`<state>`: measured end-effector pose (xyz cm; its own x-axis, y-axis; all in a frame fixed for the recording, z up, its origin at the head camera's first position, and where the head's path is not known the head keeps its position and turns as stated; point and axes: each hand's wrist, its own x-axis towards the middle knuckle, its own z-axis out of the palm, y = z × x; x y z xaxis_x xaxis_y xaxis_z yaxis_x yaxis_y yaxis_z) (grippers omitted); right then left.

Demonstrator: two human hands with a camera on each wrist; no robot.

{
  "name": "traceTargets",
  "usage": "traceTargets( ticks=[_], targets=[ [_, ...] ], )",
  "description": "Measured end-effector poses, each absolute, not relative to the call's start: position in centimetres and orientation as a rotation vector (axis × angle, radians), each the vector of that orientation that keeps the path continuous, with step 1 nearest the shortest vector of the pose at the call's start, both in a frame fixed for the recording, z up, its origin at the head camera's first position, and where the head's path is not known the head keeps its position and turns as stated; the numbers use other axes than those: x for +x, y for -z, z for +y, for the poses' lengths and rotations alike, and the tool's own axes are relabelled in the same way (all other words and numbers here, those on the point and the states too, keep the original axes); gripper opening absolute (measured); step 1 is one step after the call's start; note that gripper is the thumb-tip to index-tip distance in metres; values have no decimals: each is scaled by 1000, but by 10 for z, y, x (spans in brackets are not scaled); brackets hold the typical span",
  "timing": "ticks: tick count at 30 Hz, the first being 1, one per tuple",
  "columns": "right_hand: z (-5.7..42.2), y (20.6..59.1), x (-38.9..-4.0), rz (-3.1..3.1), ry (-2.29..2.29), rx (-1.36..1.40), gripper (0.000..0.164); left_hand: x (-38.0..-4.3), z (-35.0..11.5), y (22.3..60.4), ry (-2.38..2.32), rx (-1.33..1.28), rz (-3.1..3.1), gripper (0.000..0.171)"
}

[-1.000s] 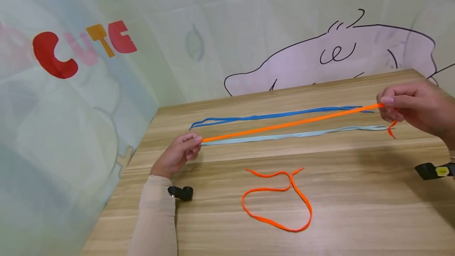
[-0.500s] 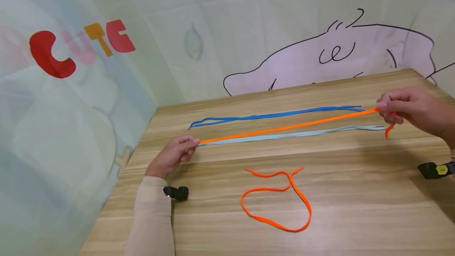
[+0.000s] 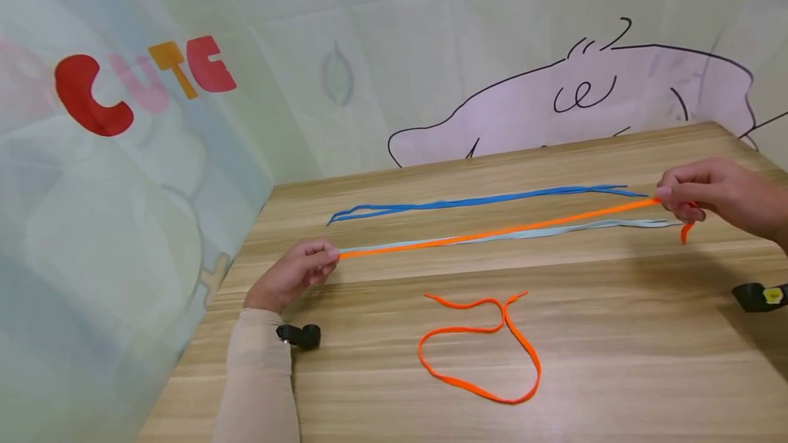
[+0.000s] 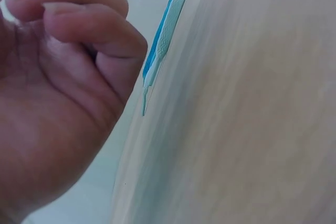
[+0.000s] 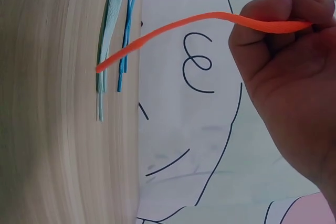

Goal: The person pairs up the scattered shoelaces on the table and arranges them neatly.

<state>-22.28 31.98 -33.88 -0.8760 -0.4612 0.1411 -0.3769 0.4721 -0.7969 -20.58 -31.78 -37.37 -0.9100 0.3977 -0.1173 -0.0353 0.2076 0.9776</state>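
Observation:
An orange shoelace (image 3: pixel 498 231) is stretched straight between the two hands above the table. My left hand (image 3: pixel 292 273) pinches its left end. My right hand (image 3: pixel 720 193) grips it near the other end, and a short loose tail (image 5: pixel 173 26) hangs out past the fingers. Behind and partly beneath it, a pale blue shoelace (image 3: pixel 591 225) lies lengthwise on the table, crossed by the orange one in the head view. Farther back lies a blue shoelace (image 3: pixel 480 200), roughly parallel. The left wrist view shows curled fingers (image 4: pixel 94 27) with a bit of orange at the top edge.
A second orange shoelace (image 3: pixel 535 361) lies in a loose curve on the wooden table (image 3: pixel 615 333), nearer the front. Behind the table's back edge hangs a printed cloth (image 3: pixel 345 26), which also covers the left side.
Both hands have come down and nearer with the taut orange shoelace; the left has also shifted left. The stretched lace now crosses the pale blue one in view. The laces on the table lie as before.

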Motion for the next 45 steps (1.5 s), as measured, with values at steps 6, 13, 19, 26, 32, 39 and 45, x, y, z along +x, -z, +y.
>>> traceTargets(
  ticks=[6, 13, 19, 26, 32, 39, 45],
  targets=[
    [326, 336, -226, 2565, 1095, -649, 27, -205, -320, 375, -1672, 285, 2209, 27],
    [327, 338, -229, 2475, 994, -574, 25, -205, -321, 376, -1546, 260, 2314, 34],
    [327, 344, -228, 2456, 980, -593, 21, -205, -324, 378, -1474, 240, 2373, 32],
    [326, 349, -230, 2471, 850, -523, 20, -205, -325, 378, -1441, 201, 2388, 33],
    [328, 351, -233, 2450, 813, -571, 21, -205, -328, 380, -1398, 165, 2415, 30],
    [331, 352, -235, 2401, 829, -513, 20, -203, -330, 379, -1357, 134, 2429, 23],
    [331, 354, -234, 2436, 774, -506, 17, -203, -328, 376, -1330, 117, 2436, 22]
  ],
)
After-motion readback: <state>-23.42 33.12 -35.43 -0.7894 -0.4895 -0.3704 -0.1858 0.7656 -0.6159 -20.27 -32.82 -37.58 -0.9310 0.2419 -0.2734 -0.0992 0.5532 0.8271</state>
